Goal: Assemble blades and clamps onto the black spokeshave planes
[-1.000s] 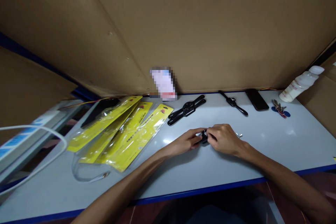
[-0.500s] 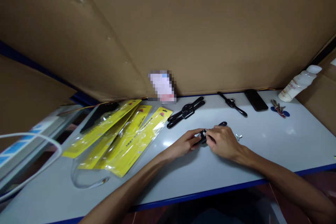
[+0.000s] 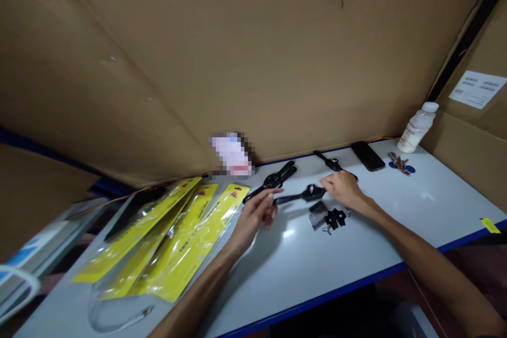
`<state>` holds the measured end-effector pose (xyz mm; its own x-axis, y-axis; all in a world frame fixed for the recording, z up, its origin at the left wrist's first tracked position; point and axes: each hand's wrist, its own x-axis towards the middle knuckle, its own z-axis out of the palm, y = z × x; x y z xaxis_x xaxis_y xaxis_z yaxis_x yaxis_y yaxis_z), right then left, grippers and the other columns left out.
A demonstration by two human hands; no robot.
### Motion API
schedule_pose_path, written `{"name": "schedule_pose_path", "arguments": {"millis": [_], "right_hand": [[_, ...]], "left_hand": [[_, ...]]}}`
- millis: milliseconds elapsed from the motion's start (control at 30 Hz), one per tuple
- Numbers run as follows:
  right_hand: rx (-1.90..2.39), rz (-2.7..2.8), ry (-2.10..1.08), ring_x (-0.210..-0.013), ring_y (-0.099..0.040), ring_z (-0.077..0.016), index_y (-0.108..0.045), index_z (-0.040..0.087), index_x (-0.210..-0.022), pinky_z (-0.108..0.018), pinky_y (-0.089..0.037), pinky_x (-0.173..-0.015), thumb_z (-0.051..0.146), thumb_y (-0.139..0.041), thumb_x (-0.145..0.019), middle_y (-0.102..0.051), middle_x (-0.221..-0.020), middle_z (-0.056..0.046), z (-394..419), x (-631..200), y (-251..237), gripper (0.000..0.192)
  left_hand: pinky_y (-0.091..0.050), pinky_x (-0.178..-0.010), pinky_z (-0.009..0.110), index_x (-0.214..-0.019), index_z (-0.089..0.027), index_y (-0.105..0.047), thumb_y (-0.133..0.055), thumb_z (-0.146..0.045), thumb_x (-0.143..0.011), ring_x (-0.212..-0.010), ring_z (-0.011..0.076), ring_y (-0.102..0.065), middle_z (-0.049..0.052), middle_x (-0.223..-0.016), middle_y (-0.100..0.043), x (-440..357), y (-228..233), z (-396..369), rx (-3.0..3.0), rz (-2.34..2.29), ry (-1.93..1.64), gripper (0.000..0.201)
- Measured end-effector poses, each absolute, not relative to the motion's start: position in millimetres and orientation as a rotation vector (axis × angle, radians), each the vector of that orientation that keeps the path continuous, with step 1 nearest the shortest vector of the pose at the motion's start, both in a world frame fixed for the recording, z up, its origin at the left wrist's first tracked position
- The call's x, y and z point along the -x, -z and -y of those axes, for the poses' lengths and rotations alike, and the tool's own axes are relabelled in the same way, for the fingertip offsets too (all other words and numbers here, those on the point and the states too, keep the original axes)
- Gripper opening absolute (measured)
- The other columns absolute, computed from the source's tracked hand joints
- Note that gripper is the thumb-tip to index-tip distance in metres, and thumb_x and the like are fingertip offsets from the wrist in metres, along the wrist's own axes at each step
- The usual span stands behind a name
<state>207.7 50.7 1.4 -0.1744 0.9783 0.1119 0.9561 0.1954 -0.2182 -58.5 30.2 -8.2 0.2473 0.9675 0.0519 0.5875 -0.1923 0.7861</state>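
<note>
A black spokeshave body (image 3: 312, 193) is held by its right end in my right hand (image 3: 341, 188), whose fingers are closed round the handle. My left hand (image 3: 256, 214) has its fingers apart beside the tip of the left handle; whether it touches the tip is hard to tell. On the table below lie a flat grey metal blade (image 3: 317, 221), a small black cap plate (image 3: 336, 218) and a wing-shaped screw (image 3: 327, 231). Behind the left hand rest other black spokeshaves (image 3: 273, 179). Another black spokeshave (image 3: 328, 160) lies partly hidden behind my right hand.
Yellow card packages (image 3: 206, 243) in clear plastic cover the table's left part. A dark phone (image 3: 368, 156), keys (image 3: 399, 162) and a white bottle (image 3: 415, 129) stand or lie at the back right. A cardboard wall (image 3: 277, 63) rises behind the table (image 3: 277, 280).
My hands have come apart: the left moved left off the spokeshave's middle, while the right keeps its handle. The blade and cap plate now lie on the table. The camera view has shifted.
</note>
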Motion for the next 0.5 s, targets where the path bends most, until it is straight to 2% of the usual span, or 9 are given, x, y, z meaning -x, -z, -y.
{"name": "schedule_pose_path", "arguments": {"millis": [67,133,233,367,500], "right_hand": [[1.987,2.137,-0.114,-0.077,-0.069,-0.0229,-0.077,0.016,-0.082,-0.029,-0.033,-0.061,0.039,-0.035,-0.106,-0.076,-0.084,-0.014,-61,-224,-4,0.053],[2.083,2.058,-0.09,-0.084,-0.07,-0.0255,-0.077,0.013,-0.09,-0.03,-0.036,-0.064,0.037,-0.03,-0.107,-0.076,-0.092,-0.018,-67,-236,-5,0.056],[2.157,2.012,-0.094,-0.088,-0.071,-0.028,-0.075,0.01,-0.097,-0.031,-0.039,-0.067,0.033,-0.026,-0.107,-0.075,-0.096,-0.021,-68,-240,-2,0.055],[2.184,2.025,-0.155,-0.089,-0.072,-0.0298,-0.074,0.01,-0.099,-0.032,-0.042,-0.068,0.032,-0.026,-0.107,-0.075,-0.097,-0.022,-63,-231,3,0.053],[2.151,2.066,-0.226,-0.091,-0.071,-0.027,-0.07,0.013,-0.108,-0.031,-0.044,-0.07,0.03,-0.031,-0.106,-0.074,-0.101,-0.019,-62,-227,7,0.042]], "left_hand": [[-0.047,-0.057,0.028,-0.125,-0.014,-0.059,-0.03,-0.046,-0.1,-0.058,0.0171,-0.055,0.0,-0.068,-0.055,67,12,-39,-1.986,-1.585,-0.843,0.05],[-0.051,-0.076,0.037,-0.12,-0.016,-0.064,-0.04,-0.038,-0.096,-0.083,0.024,-0.061,0.007,-0.086,-0.063,73,18,-45,-2.104,-1.684,-0.873,0.039],[-0.046,-0.096,0.046,-0.118,-0.018,-0.067,-0.048,-0.03,-0.091,-0.106,0.0305,-0.056,0.014,-0.111,-0.064,73,29,-51,-2.305,-1.703,-0.816,0.035],[-0.044,-0.098,0.051,-0.128,-0.014,-0.062,-0.046,-0.03,-0.095,-0.11,0.0342,-0.053,0.018,-0.12,-0.061,65,40,-56,-2.458,-1.756,-0.709,0.041],[-0.045,-0.093,0.054,-0.132,-0.01,-0.059,-0.041,-0.031,-0.097,-0.11,0.0374,-0.052,0.022,-0.122,-0.058,62,43,-62,-2.516,-1.819,-0.632,0.045]]}}
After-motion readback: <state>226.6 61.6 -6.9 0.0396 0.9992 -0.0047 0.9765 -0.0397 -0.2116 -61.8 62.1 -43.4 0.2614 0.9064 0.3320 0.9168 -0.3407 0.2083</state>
